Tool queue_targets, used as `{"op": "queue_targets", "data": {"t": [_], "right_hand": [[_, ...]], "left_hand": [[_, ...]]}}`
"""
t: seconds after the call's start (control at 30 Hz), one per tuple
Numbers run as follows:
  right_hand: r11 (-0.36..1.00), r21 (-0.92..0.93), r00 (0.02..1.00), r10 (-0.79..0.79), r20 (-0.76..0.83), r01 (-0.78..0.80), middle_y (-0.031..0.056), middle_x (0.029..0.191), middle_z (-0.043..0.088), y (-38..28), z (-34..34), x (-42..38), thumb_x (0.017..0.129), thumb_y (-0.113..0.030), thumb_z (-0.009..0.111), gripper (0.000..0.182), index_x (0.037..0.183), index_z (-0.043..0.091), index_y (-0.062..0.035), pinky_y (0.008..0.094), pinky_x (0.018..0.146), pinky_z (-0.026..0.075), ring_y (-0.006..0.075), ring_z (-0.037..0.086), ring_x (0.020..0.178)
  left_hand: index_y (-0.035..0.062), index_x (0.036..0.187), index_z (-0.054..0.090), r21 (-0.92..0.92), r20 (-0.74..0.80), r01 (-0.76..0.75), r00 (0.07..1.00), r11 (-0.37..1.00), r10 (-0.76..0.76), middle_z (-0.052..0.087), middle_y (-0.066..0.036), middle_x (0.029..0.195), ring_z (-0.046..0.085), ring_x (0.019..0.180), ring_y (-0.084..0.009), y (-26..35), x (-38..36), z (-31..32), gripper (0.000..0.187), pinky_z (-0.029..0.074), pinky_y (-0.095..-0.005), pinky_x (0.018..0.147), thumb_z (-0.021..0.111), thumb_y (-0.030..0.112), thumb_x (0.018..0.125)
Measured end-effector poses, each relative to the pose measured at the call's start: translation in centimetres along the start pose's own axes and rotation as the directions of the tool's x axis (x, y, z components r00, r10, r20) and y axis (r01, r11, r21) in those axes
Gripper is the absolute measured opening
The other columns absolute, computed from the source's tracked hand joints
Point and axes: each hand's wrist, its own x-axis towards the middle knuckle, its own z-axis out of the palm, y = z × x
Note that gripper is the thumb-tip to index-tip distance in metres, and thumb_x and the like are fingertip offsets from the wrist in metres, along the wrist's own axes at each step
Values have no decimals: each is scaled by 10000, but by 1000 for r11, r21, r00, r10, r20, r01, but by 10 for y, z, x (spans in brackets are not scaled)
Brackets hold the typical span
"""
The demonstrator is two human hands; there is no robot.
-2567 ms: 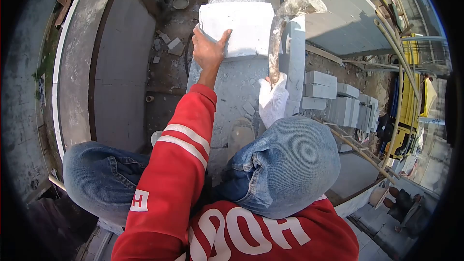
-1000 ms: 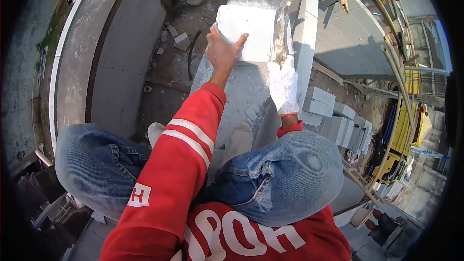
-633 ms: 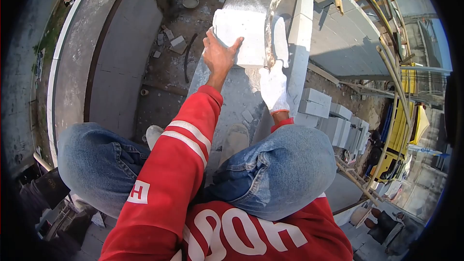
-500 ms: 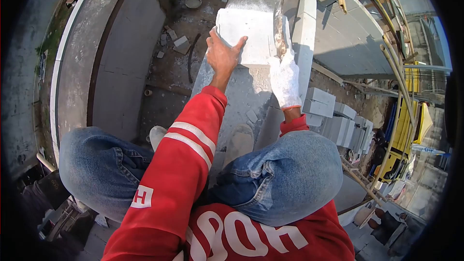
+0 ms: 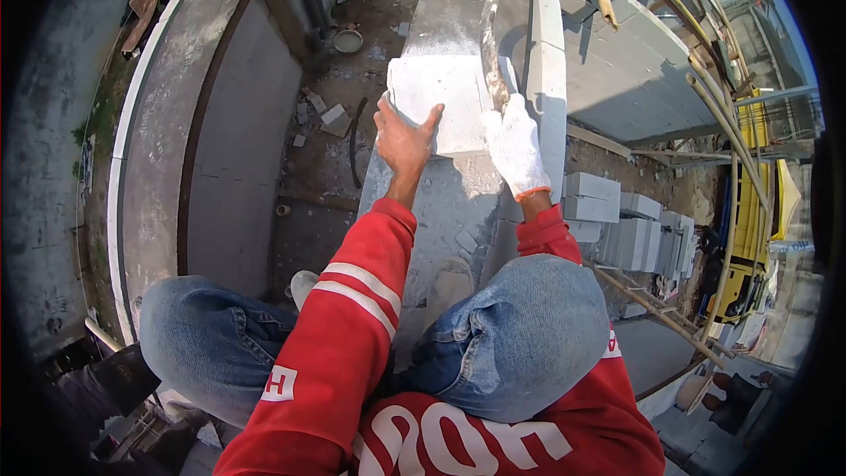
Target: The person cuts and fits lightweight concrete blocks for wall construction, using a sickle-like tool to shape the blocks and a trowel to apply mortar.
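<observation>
A white block (image 5: 436,88), like lightweight concrete, rests on top of the grey wall (image 5: 454,13) in front of me. My left hand (image 5: 405,139) grips its near left corner, thumb over the top face and fingers along the side. In my right hand (image 5: 514,145), which wears a white knitted glove, is a long curved tool (image 5: 491,35), spattered white. Its kind is hard to make out. The tool points away from me along the block's right side. The gloved thumb is right at the block's near right edge.
The wall top drops off on both sides. A round pan (image 5: 348,41) and broken block pieces (image 5: 336,120) lie on the ground to the left. Stacked blocks (image 5: 592,198) stand below right, near bamboo poles (image 5: 730,247) and a yellow truck (image 5: 747,211).
The view has tilted, so the block and both hands appear lower. The curved tool's far end has swung forward and slightly left. Both hands keep their hold.
</observation>
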Motion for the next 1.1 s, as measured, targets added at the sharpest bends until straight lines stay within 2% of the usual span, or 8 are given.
{"op": "queue_targets", "data": {"t": [0.17, 0.27, 0.4, 0.63, 0.8, 0.87, 0.97, 1.1], "right_hand": [[942, 79, 858, -261, -442, 327, 359, 921, 676, -47, -40, 10, 988, -192, 611, 353, 1203, 482, 56, 576, 769, 545, 535, 685, 884], [989, 148, 988, 28, -154, -5, 372, 956, 677, -30, -9, 15, 978, -199, 619, 439, 1267, 466, 93, 559, 797, 552, 533, 684, 930], [993, -44, 985, 111, 132, -106, 394, 989, 674, -2, 7, 23, 956, -234, 645, 479, 1271, 484, 88, 539, 850, 556, 535, 668, 1018], [981, 86, 930, -137, -341, 176, 350, 877, 673, -46, -32, 26, 1008, -179, 577, 290, 1161, 442, 26, 529, 724, 562, 508, 695, 908], [999, -3, 999, 38, 9, -38, 385, 1000, 677, 19, 41, 26, 941, -209, 634, 522, 1327, 470, 102, 522, 852, 560, 531, 680, 965], [996, 15, 994, 90, 66, -91, 382, 984, 675, 1, 19, 21, 940, -206, 632, 434, 1232, 500, 87, 533, 831, 555, 543, 673, 952], [992, 97, 995, 80, 52, -85, 381, 953, 668, -23, -13, 20, 947, -228, 645, 370, 1125, 506, 65, 533, 799, 552, 548, 668, 925], [969, 126, 935, -161, -316, 210, 364, 912, 669, -28, -23, 20, 971, -216, 648, 338, 1099, 491, 55, 528, 748, 558, 540, 669, 900]], "left_hand": [[41, 1463, 397, -25, -60, -62, 996, 998, 60, 567, -235, 1316, 650, 1130, -470, 1, -2, 1, 1026, 531, -548, 931, 879, 572, 729], [45, 1464, 399, -13, -44, -40, 998, 999, 40, 567, -230, 1321, 650, 1132, -467, 2, -3, -1, 1020, 532, -543, 933, 880, 566, 731], [55, 1464, 407, -10, -46, -51, 998, 999, 50, 569, -224, 1332, 651, 1129, -467, 4, -1, -2, 1008, 530, -543, 932, 874, 572, 735], [60, 1504, 400, -13, -12, -10, 1000, 1000, 10, 572, -234, 1379, 622, 1222, -438, 0, -2, -2, 1092, 503, -547, 1002, 847, 668, 714], [53, 1495, 405, -22, -12, -22, 1000, 1000, 22, 572, -250, 1379, 617, 1227, -448, -1, 0, 0, 1091, 502, -549, 1000, 846, 673, 713], [49, 1491, 405, -18, -10, -36, 999, 999, 36, 572, -253, 1380, 616, 1229, -452, 2, 4, 1, 1090, 504, -552, 997, 845, 676, 714], [42, 1484, 405, -14, -9, -26, 1000, 1000, 26, 575, -255, 1377, 610, 1238, -455, -5, -2, 0, 1084, 501, -555, 1000, 846, 671, 718], [60, 1466, 413, -1, -69, -58, 996, 998, 58, 569, -244, 1340, 636, 1158, -474, -9, 0, 7, 1015, 522, -552, 932, 871, 583, 728]]}}
